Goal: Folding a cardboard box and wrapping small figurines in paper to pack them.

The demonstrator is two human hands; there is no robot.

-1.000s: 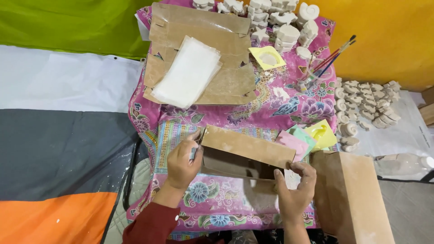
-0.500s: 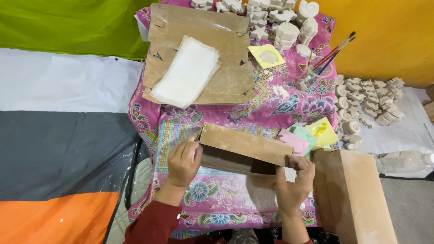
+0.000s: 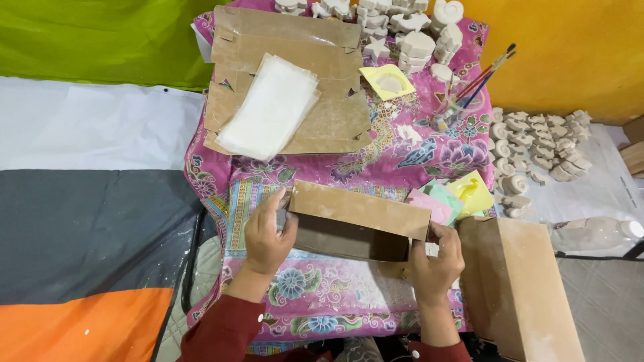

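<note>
Head view: the box's (image 3: pixel 355 224) inside is dark, so what lies in it cannot be made out. The second box (image 3: pixel 530 288) at near right is cut off by the lower edge. The plaster shapes (image 3: pixel 537 144) at far right are too small to tell apart, and those at the far edge of the table (image 3: pixel 322 302) are cut by the frame.

The left hand (image 3: pixel 266 234) is curled around the box's left end, thumb on the near side and fingers wrapped over the end wall, clamped on it. The right hand (image 3: pixel 437 261) grips the right end, fingers closed over the corner. The box sits open on the pink floral cloth (image 3: pixel 429 144) at the near middle of the table, just left of the coloured cards (image 3: pixel 451 199). Beyond it lies flattened cardboard (image 3: pixel 329 74) carrying a stack of clear bags (image 3: pixel 270 107).
</note>
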